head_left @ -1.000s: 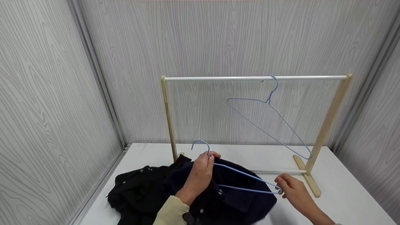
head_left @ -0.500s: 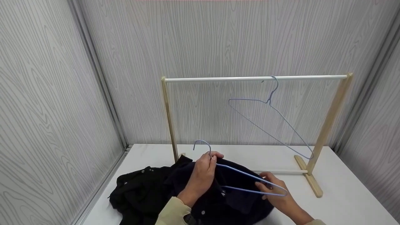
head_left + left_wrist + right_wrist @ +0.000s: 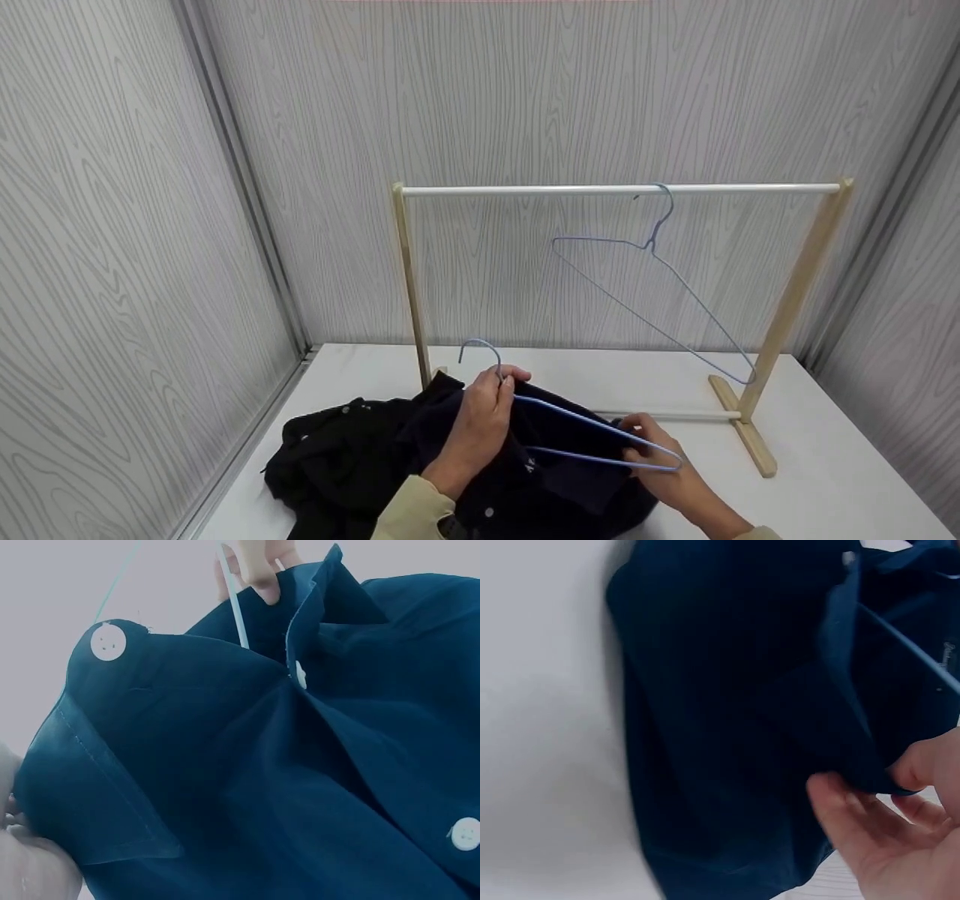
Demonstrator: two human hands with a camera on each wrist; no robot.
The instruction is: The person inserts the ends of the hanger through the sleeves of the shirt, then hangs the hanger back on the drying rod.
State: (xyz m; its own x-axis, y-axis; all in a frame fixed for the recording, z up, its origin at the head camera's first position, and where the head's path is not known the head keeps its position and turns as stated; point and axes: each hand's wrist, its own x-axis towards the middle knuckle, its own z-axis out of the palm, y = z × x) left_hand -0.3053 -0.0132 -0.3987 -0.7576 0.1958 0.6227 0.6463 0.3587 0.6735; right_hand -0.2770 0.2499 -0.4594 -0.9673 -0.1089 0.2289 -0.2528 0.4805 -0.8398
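My left hand (image 3: 480,420) grips the neck of a thin blue wire hanger (image 3: 478,341) together with the collar of a dark navy shirt (image 3: 562,495). One arm of the hanger sticks out to the right over the shirt; its other arm is hidden in the cloth. At the right, my right hand (image 3: 660,461) pinches the shirt's open front edge between thumb and fingers, below the hanger's free end. The right wrist view shows that pinch on the shirt (image 3: 727,735) closely. White buttons (image 3: 108,642) line the shirt front in the left wrist view.
A black garment (image 3: 345,457) lies heaped on the white table (image 3: 832,450) at the left. Behind stands a rack with wooden posts (image 3: 799,289) and a white rail (image 3: 525,191). A second blue hanger (image 3: 697,300) hangs from that rail, without clothing. Wood-grain panels surround the table.
My right hand has let go of the hanger's free end, moved left past it and taken hold of the shirt's edge. The left hand keeps its grip in nearly the same place.
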